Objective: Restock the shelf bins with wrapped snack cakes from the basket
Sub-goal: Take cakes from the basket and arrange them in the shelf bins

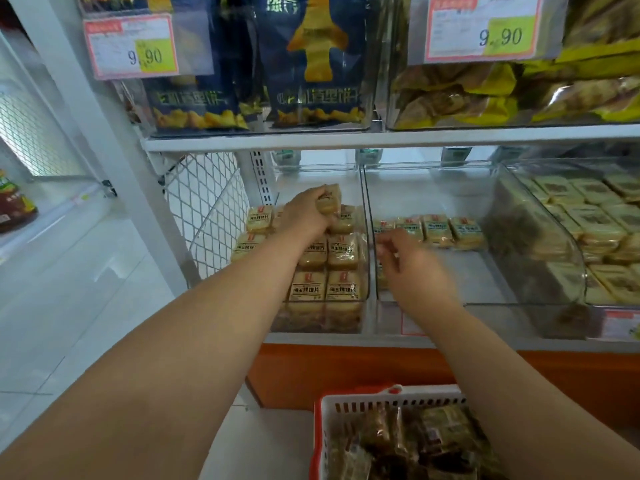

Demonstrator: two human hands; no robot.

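Observation:
My left hand (pixel 306 213) reaches into the left clear bin (pixel 363 317) and grips a wrapped snack cake (pixel 330 199) above the stacked cakes (pixel 325 285) there. My right hand (pixel 414 265) hovers over the front of the middle bin (pixel 485 296), blurred, fingers loosely curled with nothing visible in them. A row of wrapped cakes (pixel 433 230) lies at the back of that middle bin. The white basket with a red rim (pixel 323 420) stands below on the floor, holding several dark wrapped cakes (pixel 415 441).
A right-hand bin (pixel 571 251) is packed with pale wrapped cakes. The upper shelf (pixel 381 136) carries dark-blue snack bags (pixel 311 64) and yellow bags (pixel 485 95) with price tags. A wire mesh panel (pixel 207 209) closes the left side. An orange base (pixel 346 372) runs under the shelf.

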